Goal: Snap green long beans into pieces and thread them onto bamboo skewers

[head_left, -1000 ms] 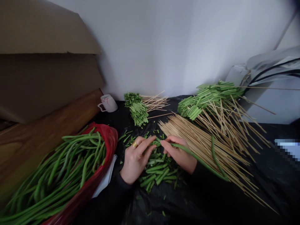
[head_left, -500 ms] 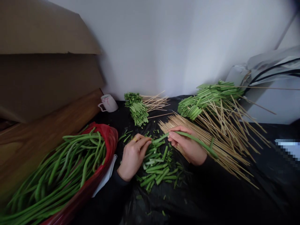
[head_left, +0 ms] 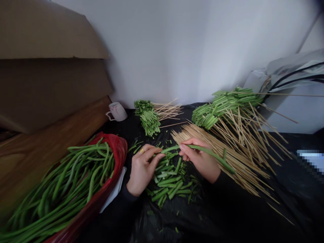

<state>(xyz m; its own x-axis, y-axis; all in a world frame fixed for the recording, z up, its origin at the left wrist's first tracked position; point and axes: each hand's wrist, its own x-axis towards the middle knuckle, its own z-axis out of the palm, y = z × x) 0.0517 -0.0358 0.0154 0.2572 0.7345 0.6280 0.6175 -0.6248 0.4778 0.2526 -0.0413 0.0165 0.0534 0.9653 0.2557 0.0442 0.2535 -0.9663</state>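
A long green bean (head_left: 215,156) stretches between my two hands above a heap of short bean pieces (head_left: 172,185). My left hand (head_left: 144,167), a ring on one finger, pinches the bean's left end between thumb and fingers. Farther along the bean, my right hand (head_left: 201,158) grips it with thumb and fingertips; the rest passes over that hand and out to the right. Bamboo skewers (head_left: 243,170) lie in a thick bundle behind and to the right of my right hand.
A red plastic bag (head_left: 118,152) of whole long beans (head_left: 73,175) lies at left. Skewered bean bundles (head_left: 150,122) and a bigger skewered pile (head_left: 227,106) stand near the wall. A white mug (head_left: 117,112) and a cardboard box (head_left: 53,77) are at back left. Black plastic covers the table.
My right hand has dropped slightly and shifted a little left along with the bean. My left hand has turned slightly, its pinch on the bean's end now a little lower.
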